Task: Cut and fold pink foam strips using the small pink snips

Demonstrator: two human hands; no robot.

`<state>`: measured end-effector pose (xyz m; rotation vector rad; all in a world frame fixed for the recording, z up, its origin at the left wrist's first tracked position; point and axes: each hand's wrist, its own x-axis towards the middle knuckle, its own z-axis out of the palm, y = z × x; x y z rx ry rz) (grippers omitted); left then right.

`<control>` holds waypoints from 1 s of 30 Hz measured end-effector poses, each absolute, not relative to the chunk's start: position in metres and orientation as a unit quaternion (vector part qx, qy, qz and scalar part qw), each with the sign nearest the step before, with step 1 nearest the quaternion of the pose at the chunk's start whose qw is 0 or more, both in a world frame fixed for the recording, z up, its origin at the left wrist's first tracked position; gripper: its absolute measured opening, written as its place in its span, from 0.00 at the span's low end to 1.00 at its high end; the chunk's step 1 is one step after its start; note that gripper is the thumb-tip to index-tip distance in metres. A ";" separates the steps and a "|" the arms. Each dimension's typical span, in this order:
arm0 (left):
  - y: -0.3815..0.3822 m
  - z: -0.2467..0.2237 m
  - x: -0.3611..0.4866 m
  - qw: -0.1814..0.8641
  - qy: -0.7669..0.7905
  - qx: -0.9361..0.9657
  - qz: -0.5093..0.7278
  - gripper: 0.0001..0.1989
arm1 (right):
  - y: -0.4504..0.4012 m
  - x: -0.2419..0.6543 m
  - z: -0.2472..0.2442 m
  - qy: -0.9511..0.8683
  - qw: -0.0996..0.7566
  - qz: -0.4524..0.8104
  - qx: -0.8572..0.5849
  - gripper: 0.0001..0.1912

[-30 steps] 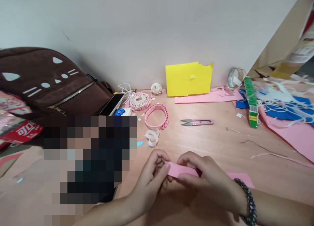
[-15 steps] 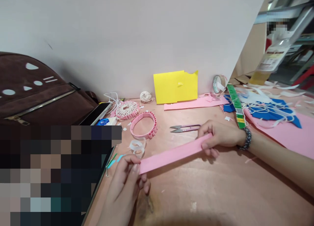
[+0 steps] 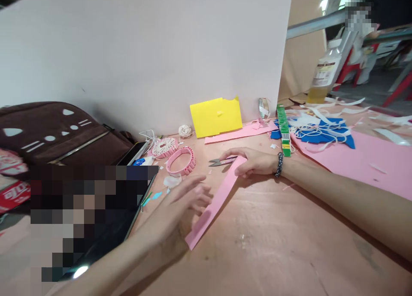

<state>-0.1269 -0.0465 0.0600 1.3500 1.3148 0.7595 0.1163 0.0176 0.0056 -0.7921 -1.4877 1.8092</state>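
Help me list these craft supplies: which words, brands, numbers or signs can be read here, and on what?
No text here can be quoted with certainty.
Red label at the left edge: large white characters, too skewed and blurred to read.
Bottle label: print too small.
Green packet: a barcode, any digits too small.
Tape roll: any print too small and blurred.

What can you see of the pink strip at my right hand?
The pink strip is long, narrow and plain, with a squared lower end; whether paper or thin foam, I cannot tell. The right hand pinches its upper end, beside the snips. It slants down toward you. The left hand is open alongside; contact is unclear.
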 end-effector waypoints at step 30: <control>-0.012 0.006 -0.054 0.574 0.393 0.567 0.441 0.08 | 0.000 0.095 0.007 -0.572 0.471 0.523 -0.421 0.04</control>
